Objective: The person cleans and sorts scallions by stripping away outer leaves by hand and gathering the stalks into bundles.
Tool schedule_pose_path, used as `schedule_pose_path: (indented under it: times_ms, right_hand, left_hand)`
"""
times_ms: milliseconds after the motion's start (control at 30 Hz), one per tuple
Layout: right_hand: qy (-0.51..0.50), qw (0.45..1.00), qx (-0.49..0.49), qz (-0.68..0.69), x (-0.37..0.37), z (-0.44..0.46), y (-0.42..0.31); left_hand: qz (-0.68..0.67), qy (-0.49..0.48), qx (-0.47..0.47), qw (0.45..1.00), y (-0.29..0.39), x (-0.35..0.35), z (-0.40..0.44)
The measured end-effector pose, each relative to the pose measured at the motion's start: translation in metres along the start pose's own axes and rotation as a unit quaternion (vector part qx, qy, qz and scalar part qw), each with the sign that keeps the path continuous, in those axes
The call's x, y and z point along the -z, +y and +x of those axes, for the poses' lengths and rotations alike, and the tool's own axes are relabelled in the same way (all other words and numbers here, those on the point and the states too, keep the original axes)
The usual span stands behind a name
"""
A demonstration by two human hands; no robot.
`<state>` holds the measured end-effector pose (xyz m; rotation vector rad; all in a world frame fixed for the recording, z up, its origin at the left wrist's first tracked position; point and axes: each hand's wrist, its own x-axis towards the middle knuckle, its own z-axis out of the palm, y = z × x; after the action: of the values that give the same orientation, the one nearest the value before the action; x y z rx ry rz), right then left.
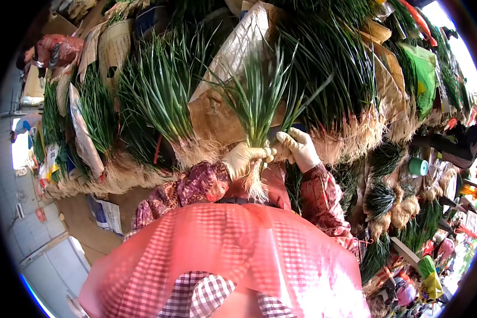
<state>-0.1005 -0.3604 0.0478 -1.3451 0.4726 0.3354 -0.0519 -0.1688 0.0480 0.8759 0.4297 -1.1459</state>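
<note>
My left hand (pixel 247 157), in a pale glove, is closed around a small bunch of scallions (pixel 255 108). Their green leaves point away from me, and the stringy pale roots (pixel 256 186) hang below the fist. Just to the right, my gloved right hand (pixel 300 148) has thumb and fingers pinched on what looks like a single scallion (pixel 296 112), its leaves slanting up to the right. The two hands are close together in front of my chest, and the lower end of that stalk is hidden by the fingers.
Large scallion heaps lie ahead, one on the left (pixel 156 90) and one on the right (pixel 328 69), roots towards me. Between them is a brown and whitish sack (pixel 217 114). More bundles (pixel 380 201) and a green cup-like object (pixel 418 167) are at right. Other people are at the edges.
</note>
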Motion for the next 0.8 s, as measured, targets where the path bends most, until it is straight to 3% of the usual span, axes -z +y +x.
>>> schedule_pose_path:
  times_ms: [67, 133, 200, 267, 300, 367, 400, 500, 533, 600, 667, 700, 733, 767, 800]
  right_hand:
    - [0.043, 0.998, -0.004, 0.051, -0.003, -0.010, -0.002]
    - [0.099, 0.974, 0.139, 0.150, 0.009, -0.007, 0.005]
    - [0.125, 0.991, 0.046, -0.002, 0.027, -0.002, 0.023]
    - [0.020, 0.999, 0.042, -0.001, 0.004, 0.001, 0.017]
    - [0.048, 0.993, 0.085, -0.063, -0.006, 0.022, 0.058]
    - [-0.027, 0.995, 0.090, 0.037, -0.028, 0.034, 0.082]
    - [-0.128, 0.971, 0.051, 0.196, -0.028, 0.030, 0.084]
    - [-0.045, 0.998, -0.033, -0.026, -0.009, -0.014, 0.043]
    - [-0.034, 0.991, -0.102, -0.085, 0.009, -0.033, 0.033]
    - [-0.107, 0.890, -0.141, -0.421, 0.043, -0.058, 0.056]
    - [-0.157, 0.695, -0.055, -0.699, 0.075, -0.083, 0.084]
    - [-0.047, 0.713, 0.027, -0.699, 0.093, -0.075, 0.111]
    - [0.066, 0.731, 0.088, -0.674, 0.100, -0.059, 0.090]
    - [0.174, 0.740, 0.155, -0.631, 0.105, -0.043, 0.066]
    - [0.223, 0.755, 0.156, -0.596, 0.098, -0.028, 0.032]
  left_hand:
    - [-0.007, -0.037, 0.031, 0.999, 0.008, 0.002, -0.006]
    - [-0.004, -0.030, 0.020, 0.999, 0.003, 0.016, -0.006]
    - [-0.005, -0.024, 0.025, 0.999, 0.002, 0.024, -0.010]
    - [-0.002, -0.046, 0.025, 0.999, 0.001, 0.022, -0.010]
    - [0.000, -0.052, 0.024, 0.998, -0.001, 0.020, -0.009]
    - [0.007, -0.079, 0.024, 0.997, 0.000, 0.015, -0.011]
    - [0.011, -0.089, 0.034, 0.995, 0.004, 0.014, -0.016]
    - [-0.042, -0.030, 0.085, 0.995, 0.006, 0.025, -0.019]
    - [-0.025, -0.050, 0.045, 0.997, 0.011, 0.023, -0.027]
    - [-0.062, -0.169, 0.023, 0.983, 0.019, 0.033, -0.032]
    - [-0.018, -0.169, -0.038, 0.985, 0.025, 0.026, -0.040]
    - [0.003, -0.166, -0.071, 0.984, 0.027, 0.026, -0.043]
    - [0.084, -0.163, -0.064, 0.981, 0.024, 0.047, -0.028]
    - [0.023, -0.143, -0.071, 0.987, 0.021, 0.040, -0.026]
    - [-0.035, -0.122, -0.079, 0.989, 0.019, 0.031, -0.023]
